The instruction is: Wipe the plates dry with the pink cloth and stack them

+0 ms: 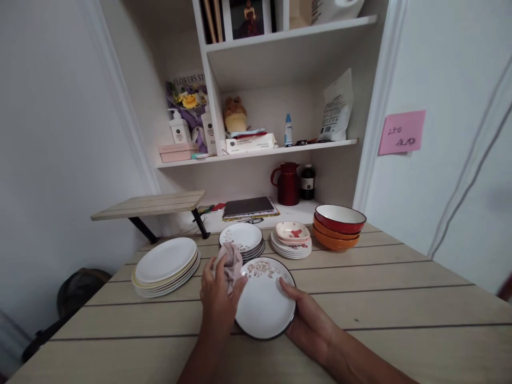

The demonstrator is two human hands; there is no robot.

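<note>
A white plate (pixel 266 306) with a dark rim and a brown flower print is tilted up above the table in front of me. My right hand (pixel 310 322) grips its right edge, thumb on the face and fingers underneath. In my left hand (pixel 220 293) is a crumpled pinkish cloth (pixel 231 264), at the plate's upper left edge; the left thumb is by the rim. Just behind stands a stack of matching plates (pixel 244 234), partly covered by the cloth.
Large oval plates (pixel 166 261) are stacked at left. Small plates (pixel 291 250) carry square dishes (pixel 293 231), right of centre. Red and orange bowls (pixel 338 229) are nested at right. A raised wooden stand (pixel 152 205), a red jug (pixel 288 184) and a laptop (pixel 248 207) are at the back.
</note>
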